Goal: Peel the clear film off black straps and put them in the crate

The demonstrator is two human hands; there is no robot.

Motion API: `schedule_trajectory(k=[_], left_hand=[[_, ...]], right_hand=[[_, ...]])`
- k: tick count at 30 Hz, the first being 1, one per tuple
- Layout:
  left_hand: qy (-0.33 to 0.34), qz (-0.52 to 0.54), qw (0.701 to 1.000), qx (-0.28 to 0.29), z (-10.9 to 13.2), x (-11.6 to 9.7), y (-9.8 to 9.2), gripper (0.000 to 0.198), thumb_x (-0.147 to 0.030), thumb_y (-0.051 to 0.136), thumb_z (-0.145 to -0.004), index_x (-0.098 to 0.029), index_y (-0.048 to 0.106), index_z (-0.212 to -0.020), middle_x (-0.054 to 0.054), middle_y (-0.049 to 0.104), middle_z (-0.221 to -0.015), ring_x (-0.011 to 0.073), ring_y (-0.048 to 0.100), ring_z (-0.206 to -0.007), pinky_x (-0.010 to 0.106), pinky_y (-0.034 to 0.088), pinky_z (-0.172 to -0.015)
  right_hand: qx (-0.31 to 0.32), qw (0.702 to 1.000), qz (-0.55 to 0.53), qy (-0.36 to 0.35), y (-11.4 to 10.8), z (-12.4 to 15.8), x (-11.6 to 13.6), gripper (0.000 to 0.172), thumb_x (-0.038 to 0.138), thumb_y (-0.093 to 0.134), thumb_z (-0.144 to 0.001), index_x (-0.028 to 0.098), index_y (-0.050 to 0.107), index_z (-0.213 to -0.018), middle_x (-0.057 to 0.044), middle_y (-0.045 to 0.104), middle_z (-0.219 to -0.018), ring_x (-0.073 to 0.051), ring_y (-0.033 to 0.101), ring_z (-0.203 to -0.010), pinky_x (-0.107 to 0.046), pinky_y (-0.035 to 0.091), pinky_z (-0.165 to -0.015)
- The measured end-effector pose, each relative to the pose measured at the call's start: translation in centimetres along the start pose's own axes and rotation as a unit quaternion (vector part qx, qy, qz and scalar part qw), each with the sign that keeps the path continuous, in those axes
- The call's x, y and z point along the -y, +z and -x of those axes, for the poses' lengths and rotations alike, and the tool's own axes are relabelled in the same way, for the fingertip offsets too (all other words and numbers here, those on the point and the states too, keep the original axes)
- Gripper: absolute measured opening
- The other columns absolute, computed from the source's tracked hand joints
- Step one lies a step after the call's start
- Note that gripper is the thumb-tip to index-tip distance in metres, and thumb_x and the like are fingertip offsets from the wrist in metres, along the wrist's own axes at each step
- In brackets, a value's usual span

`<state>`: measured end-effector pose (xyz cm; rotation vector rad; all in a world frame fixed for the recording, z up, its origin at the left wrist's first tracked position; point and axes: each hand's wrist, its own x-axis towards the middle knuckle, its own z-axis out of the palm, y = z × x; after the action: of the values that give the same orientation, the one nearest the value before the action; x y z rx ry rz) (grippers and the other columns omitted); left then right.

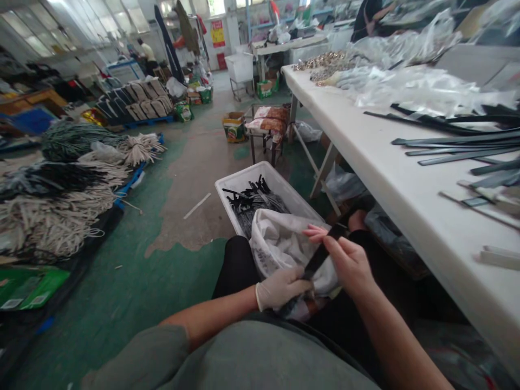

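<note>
A flat black strap (pixel 317 260) is stretched slantwise between my hands above my lap. My left hand (pixel 280 288), in a pale thin glove, is closed on its lower end. Bare, my right hand (pixel 345 257) pinches the strap nearer its upper end, with some fingers extended past it. Beneath and behind the strap an open white sack (pixel 268 225) rests at my lap; what lies deep inside it is hidden. Just beyond the sack, a white plastic bin (pixel 290 189) holds many black strips (pixel 260 197).
To my right runs a long white table (pixel 406 200) with black straps (pixel 459 146) and clear plastic bags (pixel 422 86). On the left lie heaps of beige cords (pixel 60 216). Ahead stand a stool with a bundle (pixel 270 122) and a cardboard box (pixel 234 128). People work farther back.
</note>
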<state>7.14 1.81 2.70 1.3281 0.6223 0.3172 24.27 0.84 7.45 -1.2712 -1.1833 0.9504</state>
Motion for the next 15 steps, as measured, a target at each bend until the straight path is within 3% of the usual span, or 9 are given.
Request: schedule_trajectory(k=[2,5,8,11,15], left_hand=[[-0.039,0.008,0.999,0.018,0.8,2.1,0.0,0.03,-0.048,0.063,-0.081,-0.019,0.067,-0.083,0.0,0.063,-0.077,0.0146,0.055,-0.071,0.025,0.043,-0.07],[-0.123,0.051,0.99,0.036,1.6,5.1,-1.3,0.041,-0.058,0.067,-0.075,-0.017,0.068,-0.083,-0.001,0.061,-0.068,0.0128,0.053,-0.063,0.024,0.041,-0.062],[-0.137,0.049,0.989,-0.04,0.9,6.1,-4.8,0.044,-0.059,0.065,-0.075,-0.016,0.069,-0.077,0.002,0.064,-0.066,0.0139,0.057,-0.065,0.024,0.044,-0.066],[-0.102,0.065,0.975,-0.188,-2.4,3.9,-10.6,0.037,-0.052,0.068,-0.078,-0.015,0.069,-0.078,0.005,0.068,-0.073,0.0146,0.06,-0.068,0.025,0.047,-0.072],[-0.041,0.059,0.947,-0.313,-9.6,-2.0,-19.2,0.037,-0.049,0.051,-0.092,-0.016,0.065,-0.097,0.006,0.07,-0.087,0.0156,0.064,-0.078,0.028,0.05,-0.079]], right_hand=[[-0.046,0.999,-0.016,0.003,-2.0,0.1,-0.3,0.032,0.046,0.054,-0.092,0.021,0.073,-0.084,-0.008,0.071,-0.114,-0.027,0.056,-0.124,-0.051,0.033,-0.113],[-0.07,0.996,-0.037,0.042,-5.6,0.6,-0.9,0.031,0.051,0.058,-0.088,0.023,0.073,-0.089,-0.007,0.057,-0.138,-0.029,0.051,-0.129,-0.049,0.043,-0.106],[-0.123,0.989,0.042,0.075,-9.4,1.3,-1.4,0.031,0.054,0.063,-0.083,0.027,0.075,-0.091,-0.005,0.054,-0.141,-0.029,0.052,-0.128,-0.044,0.048,-0.101],[-0.156,0.97,0.138,0.13,-11.7,1.0,-1.7,0.031,0.052,0.069,-0.079,0.024,0.077,-0.089,-0.01,0.071,-0.112,-0.027,0.065,-0.106,-0.042,0.051,-0.095],[-0.244,0.955,0.107,0.131,-11.5,-2.7,-2.2,0.033,0.042,0.066,-0.085,0.015,0.075,-0.1,-0.012,0.073,-0.088,-0.017,0.067,-0.068,-0.034,0.055,-0.074]])
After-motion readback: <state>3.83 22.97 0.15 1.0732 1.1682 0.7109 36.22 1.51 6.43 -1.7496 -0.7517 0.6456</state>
